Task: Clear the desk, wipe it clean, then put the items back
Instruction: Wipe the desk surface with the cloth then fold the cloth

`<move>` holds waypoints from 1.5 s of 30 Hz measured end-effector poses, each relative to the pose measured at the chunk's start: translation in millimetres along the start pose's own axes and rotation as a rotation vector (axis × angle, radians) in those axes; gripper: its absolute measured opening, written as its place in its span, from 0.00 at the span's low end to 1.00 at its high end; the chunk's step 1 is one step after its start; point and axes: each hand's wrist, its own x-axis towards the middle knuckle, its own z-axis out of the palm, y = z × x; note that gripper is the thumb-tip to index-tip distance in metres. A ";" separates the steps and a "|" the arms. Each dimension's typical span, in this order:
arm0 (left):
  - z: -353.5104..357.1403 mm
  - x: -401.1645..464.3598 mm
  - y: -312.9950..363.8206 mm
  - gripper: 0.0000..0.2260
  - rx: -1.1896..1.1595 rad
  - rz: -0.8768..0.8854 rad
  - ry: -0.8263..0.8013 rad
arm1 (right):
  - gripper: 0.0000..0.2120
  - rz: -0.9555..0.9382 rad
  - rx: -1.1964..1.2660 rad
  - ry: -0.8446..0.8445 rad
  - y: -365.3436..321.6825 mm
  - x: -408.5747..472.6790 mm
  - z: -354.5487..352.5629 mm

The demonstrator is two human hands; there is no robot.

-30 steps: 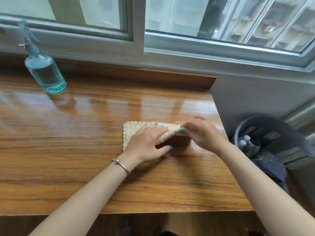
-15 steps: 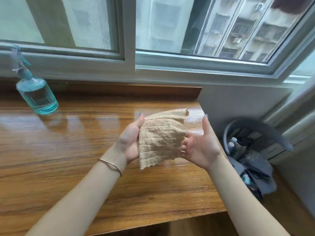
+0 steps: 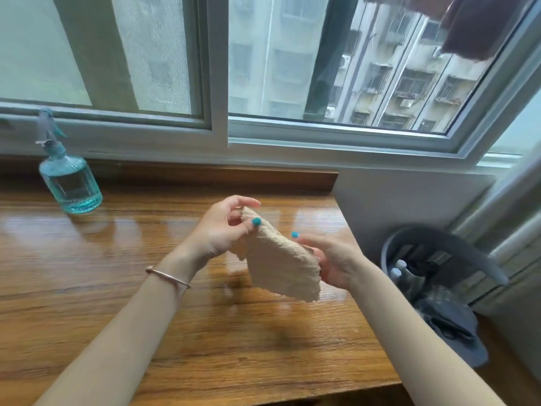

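Desk: glossy wooden desk [image 3: 87,288] fills the lower frame, below a sliding window [image 3: 263,68] along the top.
Cloth: beige textured cloth [image 3: 281,265], folded, held in the air above the desk at centre frame, tilted down to the right.
Left hand: left hand [image 3: 219,232] pinches the cloth's upper corner between thumb and fingers; a thin bracelet [image 3: 168,276] circles the wrist.
Right hand: right hand [image 3: 333,262] cups the cloth's right edge, fingers curled behind it.
Spray bottle: blue glass spray bottle [image 3: 68,177] stands upright at upper left, on the desk's far edge.
Bucket: grey bucket [image 3: 433,276] with an arched handle, right of the desk, holding bottles and dark fabric.
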 end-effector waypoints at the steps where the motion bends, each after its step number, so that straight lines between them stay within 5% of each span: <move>1: -0.4 -0.6 3.3 0.15 0.039 0.046 -0.021 | 0.21 0.010 0.015 -0.013 2.7 0.7 -2.0; 5: 0.9 -4.3 10.0 0.16 0.098 0.087 -0.117 | 0.20 -0.194 0.016 0.063 -4.5 -9.9 -10.4; 9: 5.5 -6.6 9.6 0.22 0.292 0.086 -0.051 | 0.16 -0.469 -0.320 0.109 -13.1 -26.7 -15.8; 15: 14.8 -19.6 18.5 0.07 0.791 0.215 0.106 | 0.09 -0.661 -0.819 0.361 -8.0 -43.1 -8.4; 18: 19.9 -15.0 25.4 0.02 0.739 0.171 -0.007 | 0.08 -0.615 -0.821 0.378 -14.8 -58.7 -21.9; 22: 43.4 16.6 5.7 0.12 0.502 0.004 -0.201 | 0.05 -0.524 -0.864 0.473 -7.9 -42.9 -45.2; 25: 49.4 45.3 -32.1 0.28 0.556 -0.151 -0.112 | 0.15 -0.530 -0.919 0.655 22.8 -21.6 -54.9; 27: 43.4 54.9 -53.0 0.25 0.575 -0.219 0.016 | 0.16 -0.565 -0.972 0.674 46.8 -12.4 -45.5; 32: 30.6 57.5 -107.2 0.22 1.029 0.033 -0.034 | 0.27 -0.331 -1.494 0.438 99.4 25.4 -13.0; 39: 30.5 65.9 -136.2 0.25 1.180 0.083 -0.043 | 0.29 -0.279 -1.623 0.343 110.6 30.1 8.3; 45: 32.2 69.7 -141.0 0.24 1.148 0.094 -0.012 | 0.28 -0.005 -1.478 0.706 72.9 54.8 -70.4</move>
